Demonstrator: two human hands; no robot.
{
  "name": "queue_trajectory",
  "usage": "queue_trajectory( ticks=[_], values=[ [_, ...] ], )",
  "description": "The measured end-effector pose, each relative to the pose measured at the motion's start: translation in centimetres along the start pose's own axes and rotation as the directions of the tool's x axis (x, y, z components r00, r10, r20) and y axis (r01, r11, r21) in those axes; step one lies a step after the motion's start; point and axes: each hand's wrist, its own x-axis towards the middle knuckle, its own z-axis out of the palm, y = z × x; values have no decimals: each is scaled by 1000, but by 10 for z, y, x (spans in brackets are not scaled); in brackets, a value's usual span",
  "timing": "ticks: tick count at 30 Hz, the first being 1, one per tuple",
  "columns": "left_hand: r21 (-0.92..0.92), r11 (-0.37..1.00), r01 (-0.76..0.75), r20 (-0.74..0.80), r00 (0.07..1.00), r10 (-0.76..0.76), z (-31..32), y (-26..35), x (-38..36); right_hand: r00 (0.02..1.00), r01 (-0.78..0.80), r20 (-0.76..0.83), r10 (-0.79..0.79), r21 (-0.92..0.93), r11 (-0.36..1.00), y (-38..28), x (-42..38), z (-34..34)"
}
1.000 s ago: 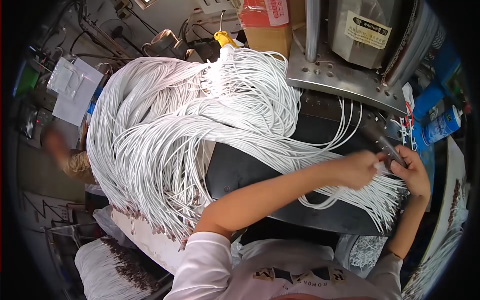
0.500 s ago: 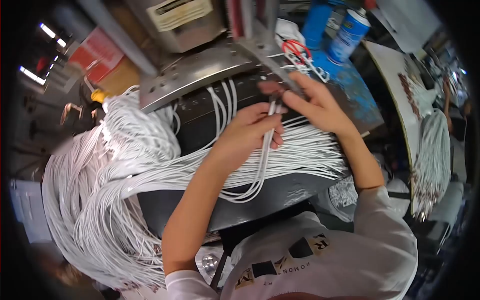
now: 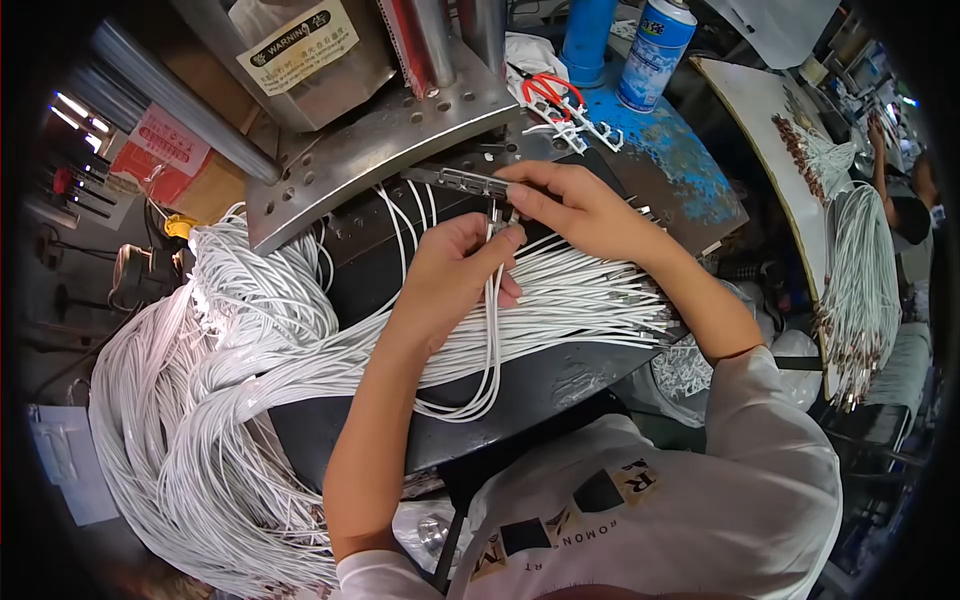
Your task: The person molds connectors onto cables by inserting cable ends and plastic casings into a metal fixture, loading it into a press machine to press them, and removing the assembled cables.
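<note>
Nearest you, the dark, scuffed worktop (image 3: 590, 378) carries one thick sheaf of thin white cables (image 3: 590, 290), its strands too many to count; it lies on your side of the slim grey slotted metal bar (image 3: 450, 180), running past that bar's right end. Your left hand (image 3: 497, 236), just nearer to you than the bar, has thumb and fingers pinched on what looks like two slender white cable strands (image 3: 491, 345); fingers hide the exact number. Their metal-tipped ends point away from you at the bar's right end, roughly crosswise to its long axis, which runs left to right. Whether tips and bar touch, you cannot tell. Your right hand (image 3: 512, 191) is nearer the bar: its thumb and fingers are closed on the right end. Left of and beyond the bar stands one thick steel plate with round holes (image 3: 400, 140). Beyond the bar to the right sit one red-handled tool (image 3: 543, 84), one blue-and-white spray can (image 3: 655, 60) and one blue cylinder (image 3: 588, 45).
</note>
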Motion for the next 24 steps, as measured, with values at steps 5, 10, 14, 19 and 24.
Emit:
queue_trajectory(
  ticks=[5,10,14,19,24],
  values=[
    [-53,997,-57,21,998,58,0,-2,5,1000,-9,27,5,142,990,2,2,6],
    [-80,995,-54,32,998,57,-2,-5,7,999,40,-4,-40,66,997,-6,1,7],
    [-100,993,-62,-55,997,57,1,-2,2,999,-36,-12,39,234,972,3,3,1],
    [-104,984,-147,-148,980,131,-7,-7,6,995,-71,-51,84,213,974,-9,1,1],
    [-226,959,-170,-86,984,154,-8,-15,12,997,-73,-9,79,270,960,-11,0,5]
  ],
)
